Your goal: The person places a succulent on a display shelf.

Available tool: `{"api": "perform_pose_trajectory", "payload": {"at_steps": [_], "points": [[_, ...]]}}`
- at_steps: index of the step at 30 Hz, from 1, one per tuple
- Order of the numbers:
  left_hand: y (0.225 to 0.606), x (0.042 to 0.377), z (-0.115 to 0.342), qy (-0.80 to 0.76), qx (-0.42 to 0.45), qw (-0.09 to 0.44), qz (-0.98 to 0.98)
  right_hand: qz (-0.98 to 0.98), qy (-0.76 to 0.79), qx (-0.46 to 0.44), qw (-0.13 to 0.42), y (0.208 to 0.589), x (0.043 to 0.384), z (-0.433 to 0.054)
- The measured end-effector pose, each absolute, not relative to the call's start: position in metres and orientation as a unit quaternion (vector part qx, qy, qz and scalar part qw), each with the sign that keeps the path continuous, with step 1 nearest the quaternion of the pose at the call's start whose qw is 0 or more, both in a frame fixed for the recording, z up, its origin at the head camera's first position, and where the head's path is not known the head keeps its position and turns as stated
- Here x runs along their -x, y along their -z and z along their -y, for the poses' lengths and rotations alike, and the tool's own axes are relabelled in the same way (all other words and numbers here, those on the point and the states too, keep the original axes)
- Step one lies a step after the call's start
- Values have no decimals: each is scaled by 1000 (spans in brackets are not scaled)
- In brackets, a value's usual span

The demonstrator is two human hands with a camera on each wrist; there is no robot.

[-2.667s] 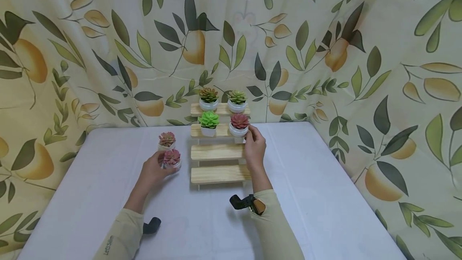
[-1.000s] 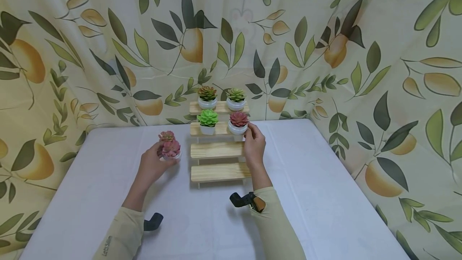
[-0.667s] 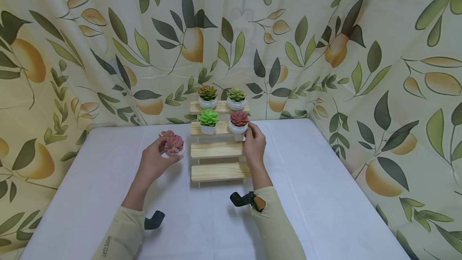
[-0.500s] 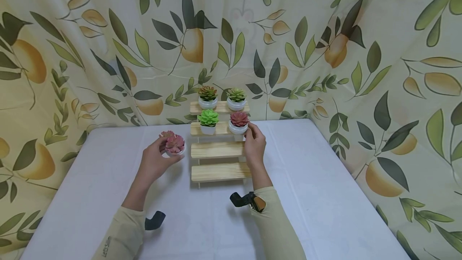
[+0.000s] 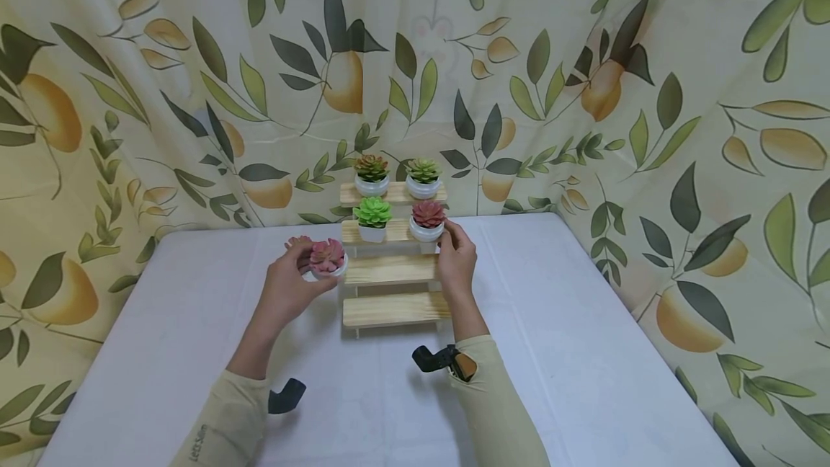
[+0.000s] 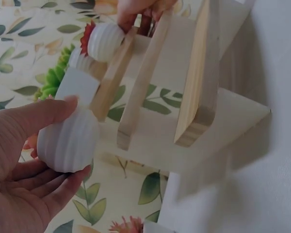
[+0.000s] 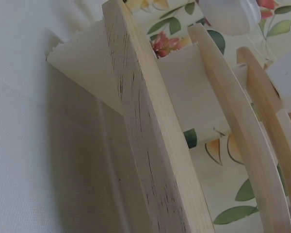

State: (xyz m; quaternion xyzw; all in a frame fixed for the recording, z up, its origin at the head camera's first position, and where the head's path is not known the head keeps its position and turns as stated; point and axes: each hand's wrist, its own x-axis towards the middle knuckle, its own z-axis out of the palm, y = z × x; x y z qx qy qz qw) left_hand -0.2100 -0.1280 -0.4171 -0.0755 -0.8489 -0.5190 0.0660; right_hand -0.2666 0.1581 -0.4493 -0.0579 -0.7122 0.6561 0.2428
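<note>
My left hand [image 5: 288, 287] holds a pink artificial succulent in a white pot [image 5: 329, 258], off the table beside the stand's left end. In the left wrist view, thumb and fingers wrap the ribbed pot [image 6: 70, 141]. My right hand [image 5: 457, 258] grips the right end of the tiered wooden stand [image 5: 392, 310], fingertips close to the pot of a dark red succulent [image 5: 428, 216]. The left wrist view shows that right hand [image 6: 145, 12] at the plank ends; the right wrist view shows only planks [image 7: 145, 121] and pots. A second pink succulent [image 5: 297, 241] is mostly hidden behind my left hand.
A bright green succulent [image 5: 372, 213] shares the second tier from the top with the red one. On the top tier stand a brownish-green succulent [image 5: 372, 168] and a green one [image 5: 424, 171]. The white-covered table [image 5: 583, 352] backs onto a fruit-patterned curtain [image 5: 506, 56].
My left hand has lifted the pink succulent from the table and carried it right, toward the stand. My right hand has stayed at the stand's right end.
</note>
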Motion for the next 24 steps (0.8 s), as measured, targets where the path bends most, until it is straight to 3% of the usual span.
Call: {"api": "perform_pose_trajectory", "payload": {"at_steps": [24], "points": [[417, 216, 86, 533, 118, 46, 836, 714, -655, 60, 242, 449, 267, -157]]}}
